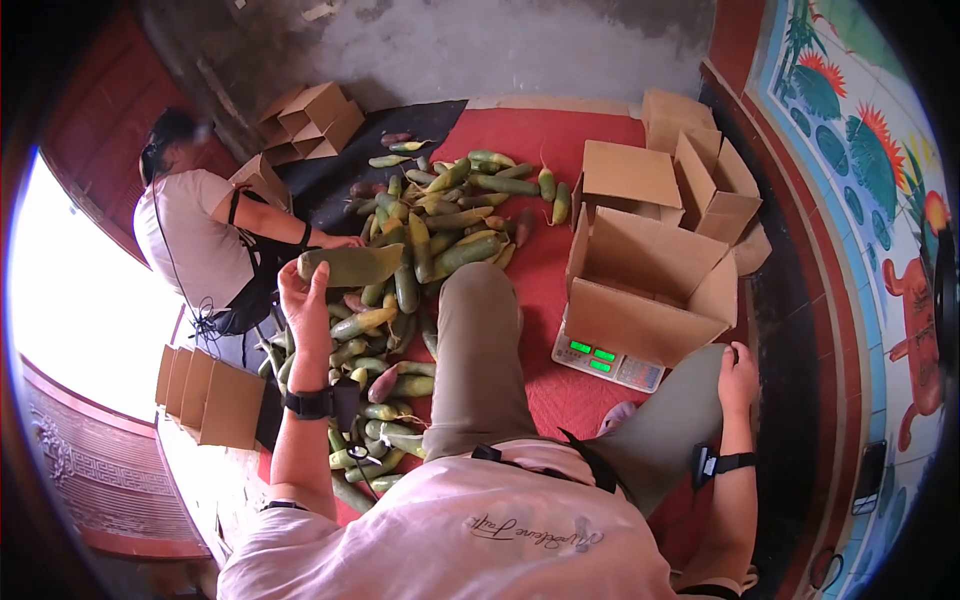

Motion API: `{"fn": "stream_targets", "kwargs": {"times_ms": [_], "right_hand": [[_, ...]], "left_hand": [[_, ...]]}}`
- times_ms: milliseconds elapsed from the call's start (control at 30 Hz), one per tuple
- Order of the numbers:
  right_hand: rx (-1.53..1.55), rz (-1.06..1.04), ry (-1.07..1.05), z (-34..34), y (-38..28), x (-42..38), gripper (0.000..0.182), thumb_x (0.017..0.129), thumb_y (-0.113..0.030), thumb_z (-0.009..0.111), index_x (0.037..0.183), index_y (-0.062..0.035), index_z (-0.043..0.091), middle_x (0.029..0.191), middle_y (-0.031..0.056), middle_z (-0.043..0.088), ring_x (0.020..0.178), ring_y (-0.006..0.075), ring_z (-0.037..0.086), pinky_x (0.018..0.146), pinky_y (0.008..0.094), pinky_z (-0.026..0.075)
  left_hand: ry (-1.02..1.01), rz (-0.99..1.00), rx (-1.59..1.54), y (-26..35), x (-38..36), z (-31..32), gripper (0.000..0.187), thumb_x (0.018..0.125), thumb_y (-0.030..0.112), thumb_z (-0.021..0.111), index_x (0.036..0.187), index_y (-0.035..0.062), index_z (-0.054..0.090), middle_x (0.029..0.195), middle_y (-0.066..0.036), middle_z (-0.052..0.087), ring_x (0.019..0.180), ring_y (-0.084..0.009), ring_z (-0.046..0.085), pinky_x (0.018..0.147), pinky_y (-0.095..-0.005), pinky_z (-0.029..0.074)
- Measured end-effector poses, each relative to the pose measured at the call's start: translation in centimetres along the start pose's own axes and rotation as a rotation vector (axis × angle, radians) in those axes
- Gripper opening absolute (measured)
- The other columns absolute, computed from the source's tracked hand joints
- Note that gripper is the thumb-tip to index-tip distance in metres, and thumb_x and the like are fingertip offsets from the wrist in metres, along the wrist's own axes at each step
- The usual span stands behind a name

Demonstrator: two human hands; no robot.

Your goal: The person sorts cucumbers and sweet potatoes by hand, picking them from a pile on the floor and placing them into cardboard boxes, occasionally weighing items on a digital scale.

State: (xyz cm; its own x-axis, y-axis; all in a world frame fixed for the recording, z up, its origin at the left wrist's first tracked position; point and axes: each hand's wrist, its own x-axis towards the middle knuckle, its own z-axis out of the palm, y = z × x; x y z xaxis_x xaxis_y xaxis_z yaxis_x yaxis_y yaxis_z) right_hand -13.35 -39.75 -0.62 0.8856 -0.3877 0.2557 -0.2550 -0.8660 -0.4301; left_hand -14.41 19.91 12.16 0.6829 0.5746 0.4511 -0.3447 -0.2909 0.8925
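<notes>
A long green radish (350, 266) with a paler, yellowish tip lies level in my left hand (304, 297), its thick end gripped between thumb and fingers. Below and beyond it spreads a heap of green radishes (417, 248), with a few purplish ones (384, 384) among them. My right hand (738, 380) rests at my right knee with its fingers curled in; a small dark spot shows at the fingertips, too small to name. Left of that knee, an open cardboard box (650, 270) stands on a digital scale (610, 362) with lit green digits.
Another person (200, 225) sits at the left, one hand (343, 241) reaching to the heap. More cardboard boxes (630, 174) stand at the back right, with others (312, 120) at the back left and a partitioned one (215, 395) nearer. Red cloth (545, 330) covers the floor.
</notes>
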Motion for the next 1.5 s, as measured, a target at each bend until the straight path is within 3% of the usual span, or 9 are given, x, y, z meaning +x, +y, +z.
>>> {"fn": "stream_targets", "kwargs": {"times_ms": [267, 600, 733, 800, 933, 1133, 1333, 1400, 1500], "right_hand": [[0.050, -0.043, 0.009, -0.4, -1.8, -0.1, 0.028, 0.085, -0.022, 0.052, 0.105, -0.0040, 0.059, 0.106, 0.0143, 0.059, 0.100, 0.0329, 0.053, 0.087, 0.0407, 0.042], [0.536, -0.560, -0.191, -5.3, -16.2, -1.3, 0.050, 0.074, -0.019, 0.068, 0.118, -0.0031, 0.050, 0.116, 0.0169, 0.054, 0.107, 0.0347, 0.050, 0.093, 0.0398, 0.040], [0.343, -0.708, -0.197, -4.2, -17.5, 0.5, 0.062, 0.067, -0.021, 0.073, 0.120, -0.0032, 0.047, 0.112, 0.0164, 0.053, 0.102, 0.0349, 0.051, 0.088, 0.0405, 0.042], [0.175, -0.559, -0.336, -3.5, -16.6, 1.3, 0.065, 0.064, -0.021, 0.075, 0.120, -0.0037, 0.046, 0.104, 0.0158, 0.052, 0.096, 0.0337, 0.052, 0.082, 0.0412, 0.044], [0.153, -0.540, -0.334, -2.5, -15.6, 3.0, 0.064, 0.061, -0.023, 0.077, 0.115, -0.0026, 0.048, 0.098, 0.0162, 0.051, 0.094, 0.0337, 0.051, 0.079, 0.0422, 0.043], [-0.003, -0.340, -0.328, -1.3, -12.4, 9.0, 0.058, 0.068, -0.026, 0.073, 0.113, 0.0029, 0.050, 0.105, 0.0210, 0.055, 0.097, 0.0364, 0.053, 0.083, 0.0414, 0.043], [-0.346, -0.329, -0.504, 2.6, -10.3, 14.2, 0.047, 0.068, -0.031, 0.072, 0.099, 0.0007, 0.056, 0.095, 0.0199, 0.060, 0.093, 0.0356, 0.057, 0.081, 0.0416, 0.045], [-0.544, -0.279, -0.768, 4.6, -11.4, 15.3, 0.047, 0.068, -0.036, 0.071, 0.096, -0.0008, 0.058, 0.092, 0.0195, 0.062, 0.092, 0.0342, 0.059, 0.080, 0.0418, 0.046], [-0.637, -0.305, -0.945, 8.8, -11.6, 15.7, 0.046, 0.070, -0.038, 0.070, 0.097, -0.0019, 0.058, 0.097, 0.0194, 0.062, 0.095, 0.0335, 0.059, 0.082, 0.0417, 0.046]], "left_hand": [[-0.104, -0.171, -0.232, 3.5, 0.7, 3.6, 0.026, 0.087, 0.025, 0.059, 0.103, 0.0049, 0.052, 0.094, -0.004, 0.061, 0.086, -0.0125, 0.059, 0.079, -0.0274, 0.045], [-0.610, -0.680, -0.431, 1.9, -4.8, 19.5, 0.032, 0.087, 0.024, 0.060, 0.109, 0.0037, 0.048, 0.101, -0.006, 0.059, 0.091, -0.0157, 0.058, 0.080, -0.0319, 0.048], [-0.792, -0.867, -0.588, 0.7, -6.9, 23.9, 0.031, 0.088, 0.024, 0.059, 0.107, 0.0040, 0.047, 0.100, -0.007, 0.058, 0.091, -0.0164, 0.058, 0.078, -0.0297, 0.048], [-0.805, -0.910, -0.619, -0.4, -7.3, 25.1, 0.031, 0.089, 0.024, 0.058, 0.108, 0.0029, 0.045, 0.100, -0.007, 0.056, 0.094, -0.0162, 0.056, 0.079, -0.0292, 0.048], [-0.951, -0.816, -0.534, -2.9, -7.2, 26.9, 0.036, 0.092, 0.026, 0.053, 0.114, -0.0004, 0.043, 0.109, -0.010, 0.053, 0.103, -0.0166, 0.052, 0.085, -0.0300, 0.046], [-0.966, 0.268, 0.321, -6.6, -7.4, 27.9, 0.055, 0.080, 0.024, 0.064, 0.126, 0.0030, 0.042, 0.134, -0.026, 0.032, 0.125, -0.0396, 0.033, 0.104, -0.0420, 0.031], [-1.080, 0.270, 0.407, -10.8, -9.2, 28.4, 0.032, 0.076, 0.020, 0.066, 0.103, 0.0052, 0.061, 0.133, -0.022, 0.038, 0.123, -0.0374, 0.037, 0.103, -0.0415, 0.033], [-1.165, 0.315, 0.419, -11.4, -9.6, 28.9, 0.025, 0.076, 0.019, 0.064, 0.097, 0.0067, 0.063, 0.127, -0.021, 0.045, 0.122, -0.0366, 0.039, 0.103, -0.0419, 0.034], [-1.201, 0.559, 0.573, -12.0, -9.7, 29.3, 0.011, 0.075, 0.016, 0.057, 0.080, 0.0068, 0.061, 0.102, -0.012, 0.060, 0.116, -0.0278, 0.046, 0.107, -0.0404, 0.028]]}}
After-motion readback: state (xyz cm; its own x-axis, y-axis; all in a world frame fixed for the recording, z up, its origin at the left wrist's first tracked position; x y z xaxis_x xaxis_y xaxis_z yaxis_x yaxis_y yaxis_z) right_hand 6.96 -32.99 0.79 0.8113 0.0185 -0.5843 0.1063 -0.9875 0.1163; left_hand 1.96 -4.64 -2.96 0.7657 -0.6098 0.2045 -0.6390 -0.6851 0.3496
